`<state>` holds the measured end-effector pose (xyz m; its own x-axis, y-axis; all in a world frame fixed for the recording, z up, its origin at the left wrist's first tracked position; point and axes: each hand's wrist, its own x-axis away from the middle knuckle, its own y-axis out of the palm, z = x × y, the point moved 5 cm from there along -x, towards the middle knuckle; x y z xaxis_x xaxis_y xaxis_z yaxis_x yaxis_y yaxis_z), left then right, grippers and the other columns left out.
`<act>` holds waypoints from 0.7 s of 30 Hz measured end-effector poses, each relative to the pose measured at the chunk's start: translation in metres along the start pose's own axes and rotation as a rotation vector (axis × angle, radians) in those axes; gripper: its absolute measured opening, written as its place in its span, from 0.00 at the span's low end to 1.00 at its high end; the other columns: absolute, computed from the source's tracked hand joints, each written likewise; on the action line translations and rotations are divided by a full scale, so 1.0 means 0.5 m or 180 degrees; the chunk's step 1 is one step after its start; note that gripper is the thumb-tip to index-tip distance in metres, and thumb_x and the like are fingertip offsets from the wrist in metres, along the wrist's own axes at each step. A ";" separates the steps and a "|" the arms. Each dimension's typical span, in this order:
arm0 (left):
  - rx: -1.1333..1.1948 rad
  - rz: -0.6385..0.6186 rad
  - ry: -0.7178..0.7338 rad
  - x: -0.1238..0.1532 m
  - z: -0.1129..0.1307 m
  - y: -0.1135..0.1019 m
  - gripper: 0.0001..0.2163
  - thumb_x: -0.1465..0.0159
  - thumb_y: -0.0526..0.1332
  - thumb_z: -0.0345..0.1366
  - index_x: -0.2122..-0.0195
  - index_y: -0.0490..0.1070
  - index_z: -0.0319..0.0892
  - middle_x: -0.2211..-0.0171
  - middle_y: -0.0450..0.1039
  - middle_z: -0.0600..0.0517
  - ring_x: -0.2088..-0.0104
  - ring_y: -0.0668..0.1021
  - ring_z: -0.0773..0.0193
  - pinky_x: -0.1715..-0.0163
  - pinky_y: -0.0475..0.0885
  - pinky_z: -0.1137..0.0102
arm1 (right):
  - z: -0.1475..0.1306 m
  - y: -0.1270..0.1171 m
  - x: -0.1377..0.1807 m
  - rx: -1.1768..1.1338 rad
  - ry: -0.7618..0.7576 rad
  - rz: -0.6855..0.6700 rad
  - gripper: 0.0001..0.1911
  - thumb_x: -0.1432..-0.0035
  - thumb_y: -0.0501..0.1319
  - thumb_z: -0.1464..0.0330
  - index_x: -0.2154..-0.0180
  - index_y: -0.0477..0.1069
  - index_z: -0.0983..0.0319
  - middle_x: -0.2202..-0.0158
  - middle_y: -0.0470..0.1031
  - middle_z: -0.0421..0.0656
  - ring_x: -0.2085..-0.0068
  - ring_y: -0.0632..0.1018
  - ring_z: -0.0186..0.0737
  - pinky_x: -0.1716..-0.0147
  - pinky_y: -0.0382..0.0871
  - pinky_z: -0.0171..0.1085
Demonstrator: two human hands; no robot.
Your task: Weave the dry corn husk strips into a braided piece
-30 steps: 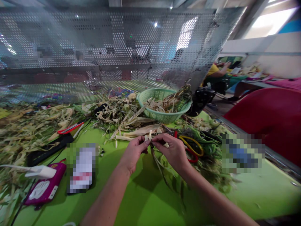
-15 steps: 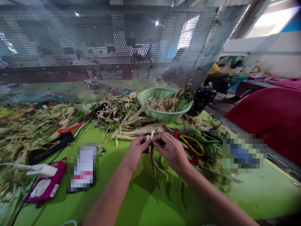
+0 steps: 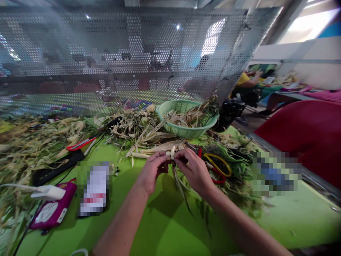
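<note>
Between my fingertips is a small pale piece of dried husk [image 3: 172,152], seemingly corn husk, with thin greenish strips [image 3: 182,190] hanging below it. My left hand [image 3: 151,171] pinches it from the left, fingers closed. From the other side, the thumb and fingers of my right hand [image 3: 194,170] are closed on it too. Exactly where each fingertip grips is partly hidden. Just beyond the hands lie broad dry husks [image 3: 166,146]. Scissors with red and yellow handles [image 3: 220,165] rest right beside my right hand.
A green plastic basket [image 3: 183,133] holding husks stands behind the hands. Heaps of dry husks [image 3: 50,142] cover the table's left side. A red cutter [image 3: 81,143], a blurred phone [image 3: 94,190] and a purple power bank [image 3: 54,208] lie left. A perforated metal panel [image 3: 112,46] closes the back.
My left hand has turned slightly, its fingers curling more under the husk piece. The hanging strips have swung a little to the right. Both hands stay in nearly the same place.
</note>
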<state>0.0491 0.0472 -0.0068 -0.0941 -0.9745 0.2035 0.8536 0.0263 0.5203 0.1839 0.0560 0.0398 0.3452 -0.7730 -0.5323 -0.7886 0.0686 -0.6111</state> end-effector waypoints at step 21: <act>-0.0617 0.0338 0.0468 0.007 0.030 0.001 0.14 0.53 0.71 0.36 0.68 0.70 0.39 0.71 0.70 0.54 0.71 0.69 0.70 0.72 0.62 0.75 | 0.024 0.004 0.002 -0.0277 0.0258 0.0023 0.03 0.40 0.57 0.69 0.68 0.64 0.60 0.70 0.68 0.40 0.68 0.69 0.37 0.67 0.63 0.34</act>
<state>0.0413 0.0473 0.0066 0.0645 -0.9909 0.1185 0.9382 0.1007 0.3310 0.1886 0.0626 0.0310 0.2998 -0.8214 -0.4852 -0.8333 0.0221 -0.5523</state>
